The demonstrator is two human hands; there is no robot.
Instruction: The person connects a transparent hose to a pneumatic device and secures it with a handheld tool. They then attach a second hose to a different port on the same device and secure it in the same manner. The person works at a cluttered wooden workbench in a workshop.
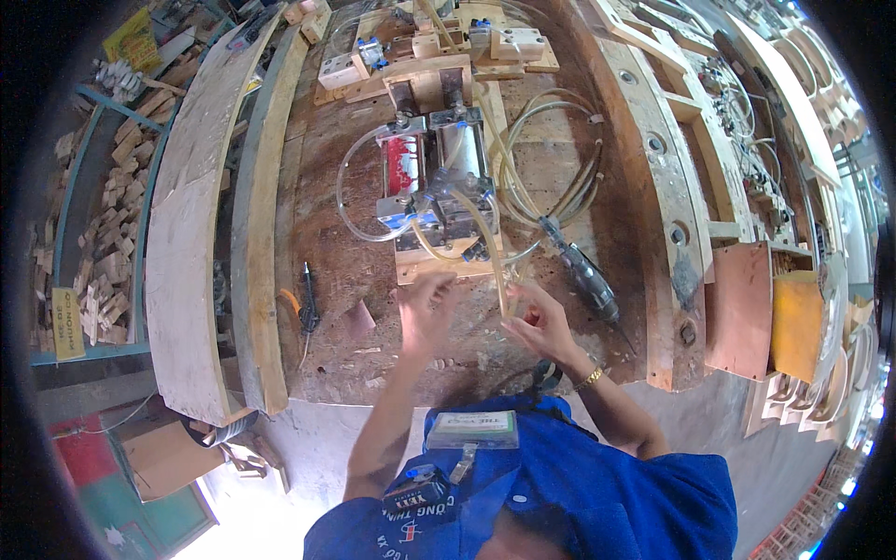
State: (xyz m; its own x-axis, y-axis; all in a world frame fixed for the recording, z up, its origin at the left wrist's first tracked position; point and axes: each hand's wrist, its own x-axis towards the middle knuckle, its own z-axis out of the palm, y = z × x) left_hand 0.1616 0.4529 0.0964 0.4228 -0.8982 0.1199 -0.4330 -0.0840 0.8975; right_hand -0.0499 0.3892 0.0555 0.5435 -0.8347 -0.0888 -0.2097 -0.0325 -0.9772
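Observation:
My right hand (539,322), with a gold band at its wrist, pinches the lower end of a yellowish clear air hose (496,252). That hose runs up to the fittings on a pair of pneumatic cylinders, one red (402,166) and one silver (457,147). The cylinders are mounted on a wooden base (446,272). Just left of the hose end, my left hand (427,306) is raised near the base's front edge. Its fingers are bent and smeared, so a grip cannot be made out.
A dark air tool (586,278) lies right of the base, below coiled hoses (569,191). A black blow gun (308,303) and a sandpaper scrap (359,319) lie on the left. Long timber rails (261,233) flank the worktop; a wooden jig (439,47) stands at the back.

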